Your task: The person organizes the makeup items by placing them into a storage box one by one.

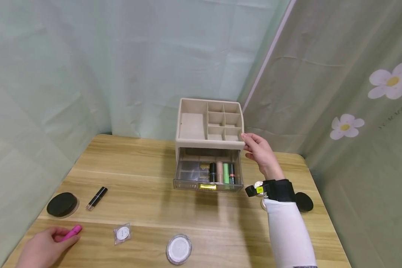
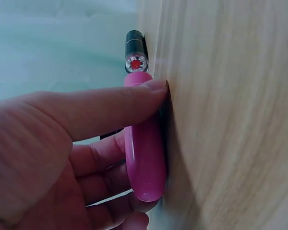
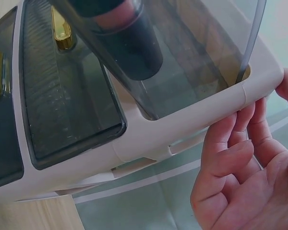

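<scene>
My left hand (image 1: pixel 43 246), at the table's front left, holds a glossy pink cosmetic tube (image 1: pixel 72 232) between thumb and fingers. In the left wrist view the pink tube (image 2: pixel 146 165) lies close along the wooden surface. At the back stands a beige makeup organizer (image 1: pixel 211 144) with an open compartment top. Its clear upper drawer (image 1: pixel 187 184) is pulled out, with several lipstick-like tubes (image 1: pixel 226 173) standing on its right side. My right hand (image 1: pixel 262 153) grips the organizer's right edge, thumb at the top corner and fingers against the side. Lower drawers (image 3: pixel 72 96) with gold handles show in the right wrist view.
A black round compact (image 1: pixel 62 204) and a black lipstick tube (image 1: pixel 96 198) lie at left. A small clear packet (image 1: pixel 122 233) and a round silver-rimmed case (image 1: pixel 179 249) lie in front. Another black round item (image 1: pixel 303 202) is partly behind my right wrist. Curtains border the table.
</scene>
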Demonstrator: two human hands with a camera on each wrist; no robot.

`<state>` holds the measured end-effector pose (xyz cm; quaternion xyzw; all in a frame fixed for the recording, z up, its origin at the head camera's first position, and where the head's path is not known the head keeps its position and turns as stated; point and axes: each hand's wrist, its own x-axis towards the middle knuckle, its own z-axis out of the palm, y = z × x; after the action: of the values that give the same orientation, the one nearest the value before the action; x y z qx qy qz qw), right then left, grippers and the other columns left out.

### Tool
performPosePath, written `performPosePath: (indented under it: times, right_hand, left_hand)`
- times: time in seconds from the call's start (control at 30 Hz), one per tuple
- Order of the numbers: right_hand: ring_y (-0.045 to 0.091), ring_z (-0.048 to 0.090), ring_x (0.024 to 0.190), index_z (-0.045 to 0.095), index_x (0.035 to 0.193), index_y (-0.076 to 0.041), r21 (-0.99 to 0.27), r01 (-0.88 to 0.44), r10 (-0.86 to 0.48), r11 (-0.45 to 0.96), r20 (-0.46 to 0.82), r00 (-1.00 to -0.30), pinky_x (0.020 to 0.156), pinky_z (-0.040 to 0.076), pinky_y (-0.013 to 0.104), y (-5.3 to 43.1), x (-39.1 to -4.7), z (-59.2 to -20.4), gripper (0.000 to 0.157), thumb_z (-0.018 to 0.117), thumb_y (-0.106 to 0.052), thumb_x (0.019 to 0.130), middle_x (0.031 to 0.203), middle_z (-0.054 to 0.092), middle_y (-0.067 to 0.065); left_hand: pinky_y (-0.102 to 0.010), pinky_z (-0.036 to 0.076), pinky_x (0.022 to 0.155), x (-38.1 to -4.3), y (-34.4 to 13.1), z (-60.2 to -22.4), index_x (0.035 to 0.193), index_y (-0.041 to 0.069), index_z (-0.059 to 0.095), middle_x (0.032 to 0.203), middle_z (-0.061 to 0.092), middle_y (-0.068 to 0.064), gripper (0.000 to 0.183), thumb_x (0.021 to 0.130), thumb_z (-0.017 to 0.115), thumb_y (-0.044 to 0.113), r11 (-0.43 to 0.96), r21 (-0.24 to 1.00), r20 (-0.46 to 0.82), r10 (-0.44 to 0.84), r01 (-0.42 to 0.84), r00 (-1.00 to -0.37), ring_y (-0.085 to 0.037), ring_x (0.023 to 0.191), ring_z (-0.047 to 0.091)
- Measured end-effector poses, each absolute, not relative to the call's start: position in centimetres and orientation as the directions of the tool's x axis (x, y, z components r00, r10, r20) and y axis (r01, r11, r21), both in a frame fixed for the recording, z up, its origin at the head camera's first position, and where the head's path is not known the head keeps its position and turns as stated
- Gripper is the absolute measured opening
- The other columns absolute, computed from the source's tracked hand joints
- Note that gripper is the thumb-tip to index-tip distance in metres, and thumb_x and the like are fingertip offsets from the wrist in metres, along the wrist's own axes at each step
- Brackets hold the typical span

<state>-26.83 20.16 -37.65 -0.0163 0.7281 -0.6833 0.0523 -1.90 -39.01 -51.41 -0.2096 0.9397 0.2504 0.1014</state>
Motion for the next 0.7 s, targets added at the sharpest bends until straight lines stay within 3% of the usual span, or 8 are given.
performPosePath:
  times: [0.23,0.7]
  right_hand:
    - [0.009,0.055,0.081,0.066,0.111,-0.01,-0.995,0.049,-0.098,0.082,-0.057,-0.993,0.066,0.044,0.024,19.91,-26.82,-37.73,0.031,0.066,-0.04,0.107,0.086,0.06,-0.004]
    - [0.012,0.055,0.083,0.067,0.112,-0.009,-0.995,0.049,-0.084,0.083,-0.056,-0.995,0.066,0.044,0.023,19.73,-27.08,-37.86,0.033,0.067,-0.041,0.107,0.086,0.06,-0.004]
  left_hand:
    - [-0.036,0.042,0.064,-1.74,-39.55,-51.96,0.11,-0.015,0.067,0.077,0.064,-0.003,0.07,0.092,0.082,0.05,0.763,0.425,-0.299,-0.388,-0.486,-0.872,-0.021,0.069,0.057]
    - [-0.035,0.044,0.062,-1.97,-39.2,-51.93,0.108,-0.017,0.065,0.077,0.065,-0.004,0.062,0.098,0.076,0.044,0.754,0.42,-0.278,-0.424,-0.506,-0.862,-0.022,0.069,0.059]
